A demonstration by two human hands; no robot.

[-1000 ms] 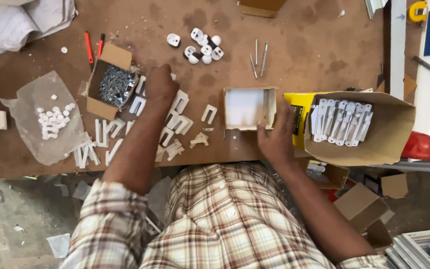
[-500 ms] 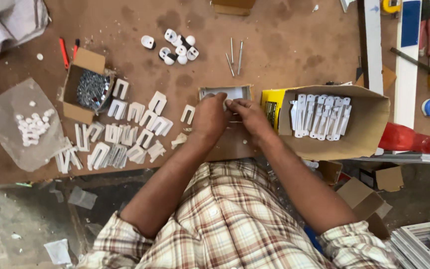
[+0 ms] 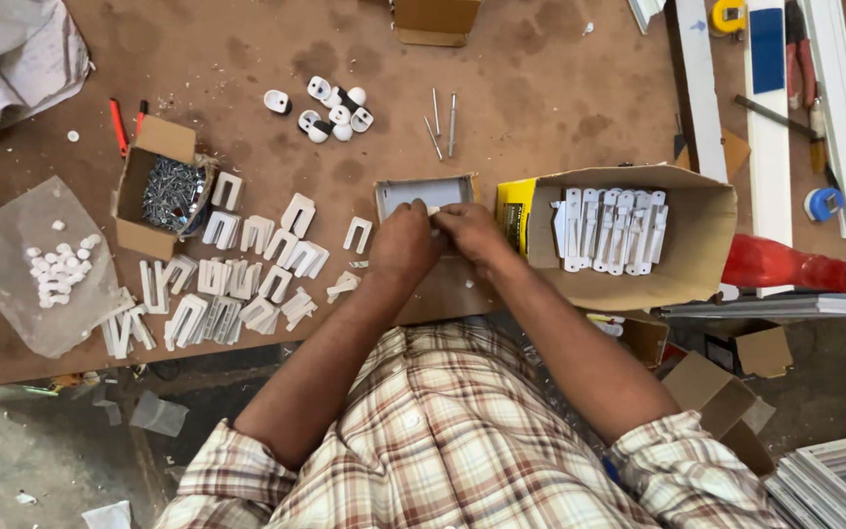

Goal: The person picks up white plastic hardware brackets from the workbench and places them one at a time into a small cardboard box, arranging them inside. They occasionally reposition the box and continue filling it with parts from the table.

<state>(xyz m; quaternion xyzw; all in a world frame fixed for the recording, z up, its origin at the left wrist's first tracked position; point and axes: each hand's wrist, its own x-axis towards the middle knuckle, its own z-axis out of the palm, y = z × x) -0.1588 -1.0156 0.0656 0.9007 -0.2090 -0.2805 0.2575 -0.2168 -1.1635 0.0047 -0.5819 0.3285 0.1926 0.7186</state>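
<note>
Head view: both hands meet at a small open box.
Left hand and right hand pinch a light, stiff white piece, best held by its edges.

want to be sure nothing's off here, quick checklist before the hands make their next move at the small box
1. Both hands at the small open box: ok; left hand, right hand.
2. What the fingertips pinch: cannot tell, a small white bit only.
3. White brackets lying beside the left hand: ok.
4. Box of screws upright, open: ok.
5. Large carton with long white parts beside the right hand: ok.
</note>
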